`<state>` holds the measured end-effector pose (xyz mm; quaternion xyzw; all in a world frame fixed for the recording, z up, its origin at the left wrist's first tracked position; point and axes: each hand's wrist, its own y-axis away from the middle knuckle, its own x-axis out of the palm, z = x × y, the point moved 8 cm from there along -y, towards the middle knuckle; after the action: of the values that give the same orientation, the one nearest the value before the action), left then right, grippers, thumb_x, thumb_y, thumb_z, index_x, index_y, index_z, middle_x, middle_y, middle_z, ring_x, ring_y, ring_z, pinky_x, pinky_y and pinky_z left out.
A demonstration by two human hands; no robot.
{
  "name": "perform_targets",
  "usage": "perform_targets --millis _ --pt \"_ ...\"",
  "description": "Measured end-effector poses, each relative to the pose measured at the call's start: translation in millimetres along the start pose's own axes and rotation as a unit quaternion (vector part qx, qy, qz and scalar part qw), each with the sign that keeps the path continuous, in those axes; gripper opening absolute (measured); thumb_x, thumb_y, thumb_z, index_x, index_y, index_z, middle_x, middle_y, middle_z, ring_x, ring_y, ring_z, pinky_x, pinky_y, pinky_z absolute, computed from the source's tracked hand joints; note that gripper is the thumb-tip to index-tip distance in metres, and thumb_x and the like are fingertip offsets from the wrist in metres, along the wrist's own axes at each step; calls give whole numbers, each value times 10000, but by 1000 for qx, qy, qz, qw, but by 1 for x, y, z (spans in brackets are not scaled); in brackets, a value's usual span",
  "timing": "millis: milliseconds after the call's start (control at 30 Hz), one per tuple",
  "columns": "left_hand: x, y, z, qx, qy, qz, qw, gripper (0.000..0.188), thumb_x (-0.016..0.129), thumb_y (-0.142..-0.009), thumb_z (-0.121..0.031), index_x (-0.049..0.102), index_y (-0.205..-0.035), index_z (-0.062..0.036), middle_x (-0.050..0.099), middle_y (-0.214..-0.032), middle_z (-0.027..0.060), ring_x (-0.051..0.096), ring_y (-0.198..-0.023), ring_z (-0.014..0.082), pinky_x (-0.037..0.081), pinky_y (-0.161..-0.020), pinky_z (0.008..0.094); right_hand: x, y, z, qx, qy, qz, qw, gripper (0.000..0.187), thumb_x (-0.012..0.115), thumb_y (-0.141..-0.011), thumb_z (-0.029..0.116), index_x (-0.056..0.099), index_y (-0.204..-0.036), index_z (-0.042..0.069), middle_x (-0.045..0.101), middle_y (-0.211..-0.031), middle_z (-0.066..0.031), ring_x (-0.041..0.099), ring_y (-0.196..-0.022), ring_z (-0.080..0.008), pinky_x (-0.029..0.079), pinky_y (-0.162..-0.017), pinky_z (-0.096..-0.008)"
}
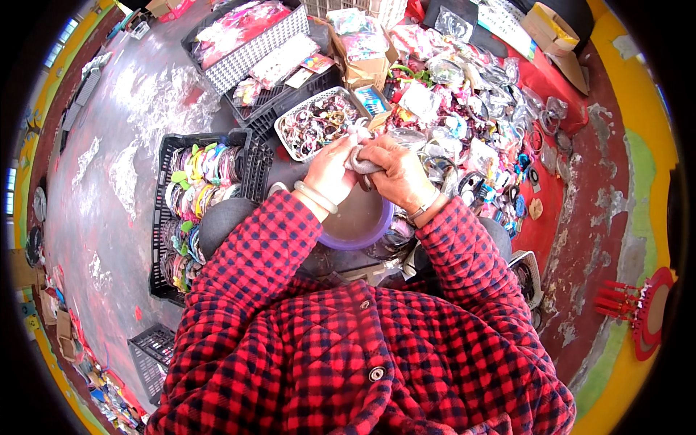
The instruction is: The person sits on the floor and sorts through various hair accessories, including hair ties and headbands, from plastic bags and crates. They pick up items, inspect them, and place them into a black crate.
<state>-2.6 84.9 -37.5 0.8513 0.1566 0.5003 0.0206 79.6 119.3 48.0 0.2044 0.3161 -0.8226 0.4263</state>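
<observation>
Both my hands are closed on a greyish wadded cloth [359,162], held above a round basin with a purple rim [351,245]. My left hand [329,172] grips it from the left and wears a pale bangle at the wrist. From the right, my right hand [401,172] wraps its fingers over the cloth's other end. Murky greyish-brown liquid [355,217] shows inside the basin below. Part of the cloth is hidden behind my fingers. Just beyond my hands stands a white basket [284,129] full of small hair accessories.
At the left, a black crate [155,217] holds rows of colourful headbands. A large pile of bagged accessories [464,109] spreads over red cloth at the right. Farther back are a grey crate [254,43] and a cardboard box [371,71] with packets.
</observation>
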Motion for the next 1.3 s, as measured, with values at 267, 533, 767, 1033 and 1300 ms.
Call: perform_targets --millis 267,533,767,1033,1300 --pt "2 2 -5 -9 -39 4 999 234 461 -919 -187 546 -1028 2 599 -989 121 580 -903 201 462 -821 325 -3 4 21 -74 71 -2 995 246 607 -627 27 621 -866 81 564 -873 -102 588 -792 -299 484 -675 -366" --pt "12 -2 -33 44 34 9 998 301 437 -930 -199 464 -1136 19 485 -1160 277 475 -1122 372 407 -952 444 2 5 8 -30 -3 90 996 205 567 -637 -3 636 -818 65 556 -797 -99 584 -735 -295 477 -659 -366" --pt "16 -3 -15 12 34 26 999 168 451 -916 -124 522 -1057 -69 581 -947 43 573 -863 160 473 -759 336 -24 -7 20 -71 38 -118 990 286 602 -666 -26 589 -932 79 561 -896 -112 587 -824 -303 482 -687 -352" --pt "18 4 -23 12 -26 -41 999 147 421 -930 -134 488 -997 -21 561 -1056 191 561 -1005 271 481 -846 393 13 2 8 -19 55 24 998 123 595 -690 43 588 -812 58 559 -856 -134 574 -794 -325 473 -670 -384" --pt "18 -4 -33 22 50 18 998 156 411 -931 -128 489 -1016 -23 551 -1066 168 552 -997 281 444 -881 420 -40 -5 4 20 -82 -133 988 142 566 -688 -22 593 -823 14 569 -800 -103 579 -788 -213 465 -693 -299"
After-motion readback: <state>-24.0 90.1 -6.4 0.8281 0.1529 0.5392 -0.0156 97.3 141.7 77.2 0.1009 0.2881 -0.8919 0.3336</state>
